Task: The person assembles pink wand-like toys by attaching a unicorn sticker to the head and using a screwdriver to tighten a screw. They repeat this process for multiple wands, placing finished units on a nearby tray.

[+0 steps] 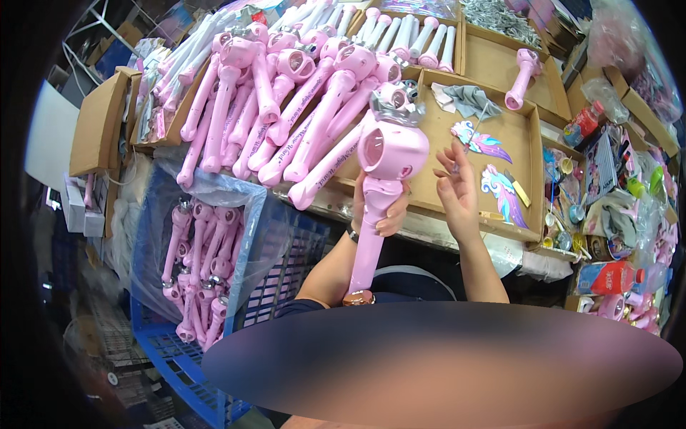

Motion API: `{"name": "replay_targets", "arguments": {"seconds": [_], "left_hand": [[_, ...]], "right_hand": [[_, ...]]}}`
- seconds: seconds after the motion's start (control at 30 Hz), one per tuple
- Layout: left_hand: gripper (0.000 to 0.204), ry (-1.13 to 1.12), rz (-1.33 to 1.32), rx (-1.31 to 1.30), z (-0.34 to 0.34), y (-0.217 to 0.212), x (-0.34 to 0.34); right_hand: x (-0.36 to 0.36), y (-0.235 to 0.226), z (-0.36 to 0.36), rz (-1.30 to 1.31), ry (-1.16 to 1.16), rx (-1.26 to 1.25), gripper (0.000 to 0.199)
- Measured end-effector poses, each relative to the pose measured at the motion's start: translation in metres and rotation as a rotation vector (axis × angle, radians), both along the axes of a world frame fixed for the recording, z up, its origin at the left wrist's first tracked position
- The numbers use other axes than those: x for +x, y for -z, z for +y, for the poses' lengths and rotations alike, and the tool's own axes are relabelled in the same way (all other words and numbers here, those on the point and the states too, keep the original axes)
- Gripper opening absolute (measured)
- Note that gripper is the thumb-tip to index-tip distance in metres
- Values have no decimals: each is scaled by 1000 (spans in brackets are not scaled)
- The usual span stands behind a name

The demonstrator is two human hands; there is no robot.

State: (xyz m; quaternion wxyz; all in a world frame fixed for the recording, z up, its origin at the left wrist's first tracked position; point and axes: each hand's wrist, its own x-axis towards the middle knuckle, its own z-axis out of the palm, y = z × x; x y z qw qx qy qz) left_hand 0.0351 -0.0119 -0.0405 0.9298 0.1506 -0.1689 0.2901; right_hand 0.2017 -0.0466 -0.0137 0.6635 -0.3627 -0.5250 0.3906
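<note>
At the centre of the frame, a person's left hand (380, 207) is gripping a pink toy wand (382, 186) around its shaft, holding it upright so that the round hollow in its head is facing the camera and the small silver crown on top is pointing toward the cardboard tray (525, 154) behind it. The right hand (457, 187) is hovering just beside the wand's head, fingers loosely spread and raised; whether anything thin is pinched between the fingertips cannot be told from here. Lying flat in the tray, just right of that hand, are 2 colourful winged cut-outs (493, 168), seemingly kept within easy reach, along with a crumpled grey cloth (468, 100). In the upper left of the frame, a heap of matching pink wands (286, 100) is resting across open cartons, stacked head-up and slanting, apparently piled so each can be pulled out by its handle. At the lower left, a blue plastic crate (268, 279) lined with clear plastic sheeting is holding more pink wands (196, 272), standing close together. A single wand (522, 79) is lying alone in another tray at the upper right, while a row of white tubes (407, 36) is lining the top edge. Bottles, packets and small trinkets (614, 214) are crowding the right side of the frame.
</note>
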Motion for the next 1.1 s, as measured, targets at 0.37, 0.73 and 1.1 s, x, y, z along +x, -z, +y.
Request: {"name": "replay_targets", "arguments": {"seconds": [0.37, 0.73, 1.1], "left_hand": [[75, 175, -69, -245, -11, 23, 21], [80, -396, 626, -13, -6, -10, -8], [55, -646, 860, 210, -14, -39, -14]], "right_hand": [[-5, -14, 1, -140, 39, -19, 65], [31, -30, -41, -515, 327, 113, 42], [23, -35, -65, -668, 286, 289, 27]]}}
